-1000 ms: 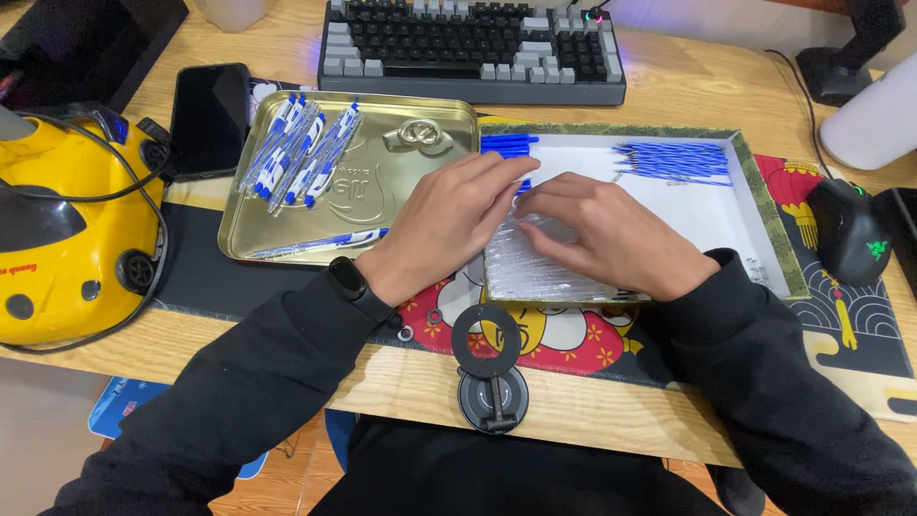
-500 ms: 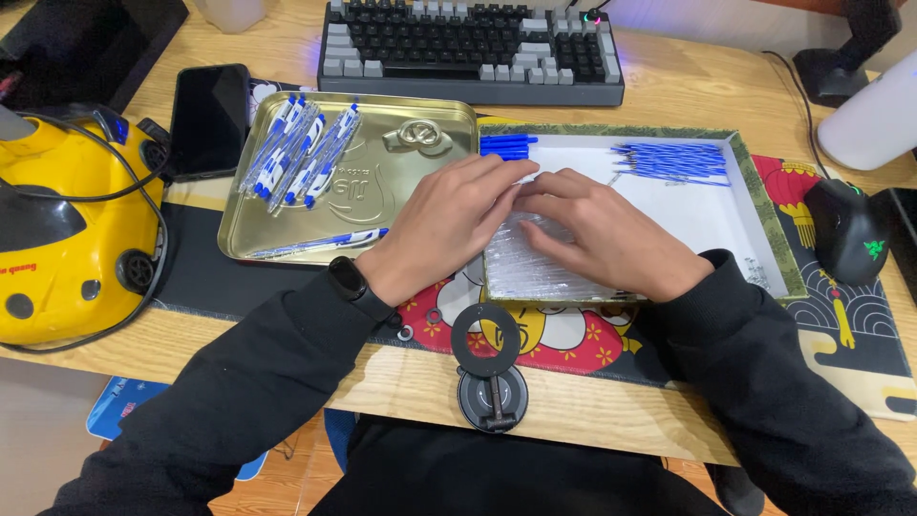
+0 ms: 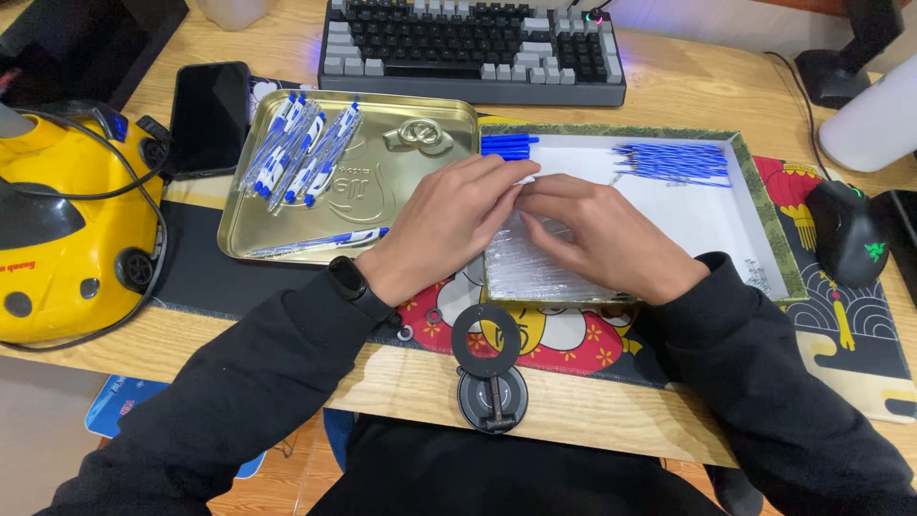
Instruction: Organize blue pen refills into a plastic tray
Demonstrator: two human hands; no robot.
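My left hand [image 3: 449,225] and my right hand [image 3: 602,239] meet fingertip to fingertip over a pile of clear pen barrels [image 3: 525,268] in the near left of a white box with a green patterned rim [image 3: 759,191]. What the fingers pinch between them is hidden. A bundle of blue refills [image 3: 673,162] lies at the box's far side, and blue caps [image 3: 508,145] sit at its far left corner. To the left, a gold metal tray [image 3: 420,182] holds several finished blue-and-white pens [image 3: 301,153], with one more pen [image 3: 320,244] along its near edge.
A keyboard [image 3: 473,48] lies beyond the trays. A black phone [image 3: 210,115] and a yellow helmet [image 3: 67,229] sit at left, a black mouse [image 3: 848,234] and a white cylinder [image 3: 874,119] at right. A round black stand [image 3: 489,368] rests near the desk's front edge.
Both hands have stayed over the clear barrels, with only small finger movements where the fingertips meet.
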